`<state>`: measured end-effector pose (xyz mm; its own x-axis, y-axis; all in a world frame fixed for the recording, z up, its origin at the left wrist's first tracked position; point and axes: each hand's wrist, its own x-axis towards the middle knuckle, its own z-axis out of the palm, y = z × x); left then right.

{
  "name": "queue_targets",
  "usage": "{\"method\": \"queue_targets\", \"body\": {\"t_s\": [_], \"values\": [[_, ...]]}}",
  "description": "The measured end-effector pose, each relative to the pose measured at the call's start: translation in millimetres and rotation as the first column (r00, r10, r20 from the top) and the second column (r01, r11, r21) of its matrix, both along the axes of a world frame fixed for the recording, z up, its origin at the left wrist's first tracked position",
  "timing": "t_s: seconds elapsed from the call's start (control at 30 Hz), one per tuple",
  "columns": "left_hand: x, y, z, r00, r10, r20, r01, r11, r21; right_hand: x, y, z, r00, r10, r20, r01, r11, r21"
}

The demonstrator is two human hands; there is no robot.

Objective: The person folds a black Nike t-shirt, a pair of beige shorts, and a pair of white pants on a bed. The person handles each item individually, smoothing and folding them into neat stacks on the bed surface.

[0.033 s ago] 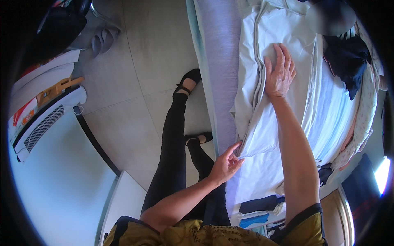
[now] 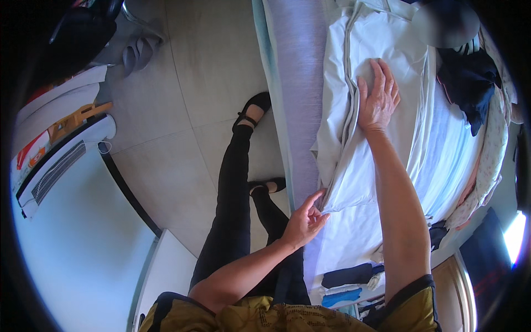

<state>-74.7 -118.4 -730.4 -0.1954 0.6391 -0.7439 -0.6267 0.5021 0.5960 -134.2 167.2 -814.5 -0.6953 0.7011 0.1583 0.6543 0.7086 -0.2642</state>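
A folded white cloth point(image 2: 392, 39), a sheet or cover by its look, with a grey-edged seam along its left side, lies lengthwise on the bed point(image 2: 298, 72). Flat on its upper middle rests my right hand point(image 2: 379, 105), fingers stretched out and pointing away from me. Down at the cloth's near left corner is my left hand point(image 2: 305, 222), its fingertips and thumb closed on the corner's edge. Part of that grip is hidden by the fingers. Wrinkles run along the cloth's left border.
Dark clothing point(image 2: 470, 83) and a floral cloth point(image 2: 492, 149) lie along the bed's right side. Near me are folded clothes, including a blue piece point(image 2: 342, 297). Left of my legs, grey slippers point(image 2: 137, 55) sit on the tiled floor point(image 2: 160, 166), and a white appliance point(image 2: 66, 155) stands farther left.
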Motion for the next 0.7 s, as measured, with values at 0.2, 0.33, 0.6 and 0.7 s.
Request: {"method": "queue_targets", "body": {"t_s": [0.2, 0.33, 0.6, 0.7], "values": [[4.1, 0.5, -10.5, 0.994, -0.079, 0.076, 0.080, 0.997, 0.002, -0.1, -0.6, 0.1, 1.000, 0.002, 0.010, -0.002, 1.000, 0.001], [11.0, -9.8, -14.4, 0.976, -0.199, 0.094, 0.202, 0.979, -0.024, -0.4, -0.5, -1.2, 1.000, 0.008, 0.006, -0.008, 1.000, 0.011], [23.7, -19.9, -37.4, 0.970, -0.234, -0.068, 0.219, 0.959, -0.182, 0.2, 1.1, 1.5, 1.000, 0.006, -0.026, -0.005, 0.999, 0.047], [19.7, -18.1, -34.4, 0.954, -0.280, -0.111, 0.252, 0.944, -0.212, -5.3, -1.6, 6.1, 1.000, -0.010, 0.016, 0.010, 1.000, 0.006]]}}
